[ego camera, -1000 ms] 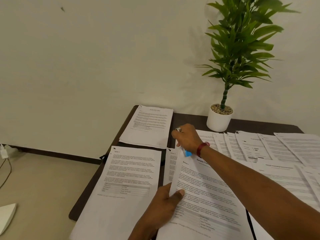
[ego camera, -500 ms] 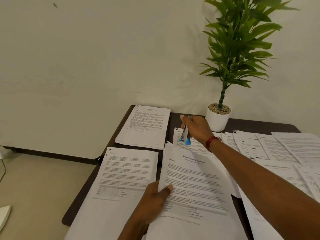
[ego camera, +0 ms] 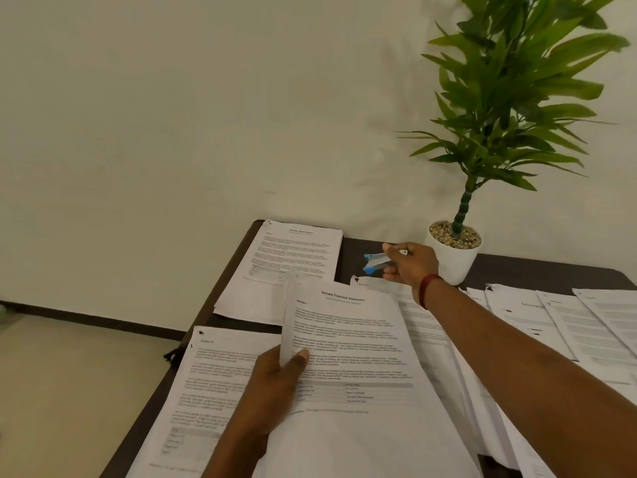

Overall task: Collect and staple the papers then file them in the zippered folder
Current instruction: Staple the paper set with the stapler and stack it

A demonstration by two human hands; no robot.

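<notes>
Your left hand holds the set of papers headed "Sample Financial Statement" by its left edge. The thumb is pressed on the top sheet, and the other fingers are hidden beneath, so the set is pinched between them. The far end of the set is raised and overlaps the sheets around it.

Your right hand is reaching toward the back of the surface. Its fingers are curled round the blue stapler, which points left with its two blue tips slightly apart. The stapler is over the dark strip of the surface, just beyond the top of the held set (I cannot tell whether it touches the surface). There is a red band on that wrist.

Another stack of printed sheets lies in the far left corner. A second stack lies near the left edge, partly under your left hand. More papers are fanned out in overlapping rows on the right side.

A green plant in a white pot stands at the back, against the pale wall and just beside your right hand. The floor shows on the left.
</notes>
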